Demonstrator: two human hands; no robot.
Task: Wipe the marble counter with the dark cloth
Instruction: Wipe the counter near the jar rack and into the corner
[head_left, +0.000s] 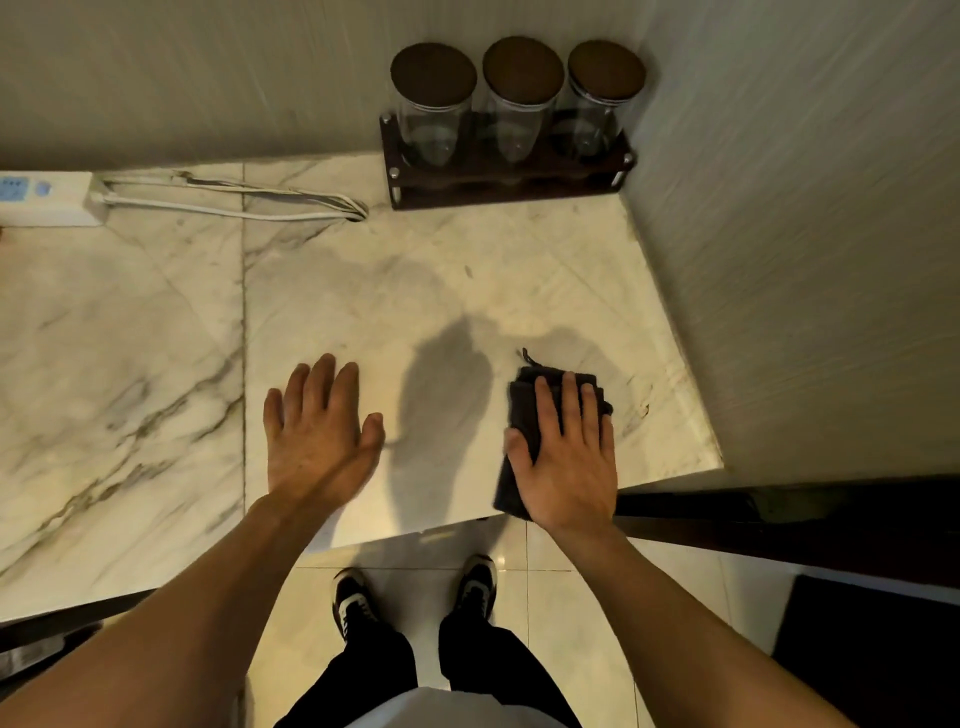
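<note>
The white, grey-veined marble counter (405, 270) fills the middle of the head view. A folded dark cloth (524, 410) lies near its front right edge. My right hand (566, 452) presses flat on the cloth, fingers spread over its top, with part of the cloth showing beyond the fingertips and beside the thumb. My left hand (317, 431) rests flat on bare marble to the left of the cloth, fingers apart and holding nothing.
Three glass jars with dark lids (519, 104) stand in a dark rack (498, 182) in the back right corner. A white power strip (47, 200) and its cable (249, 205) lie at the back left. A wall (805, 234) bounds the counter's right side.
</note>
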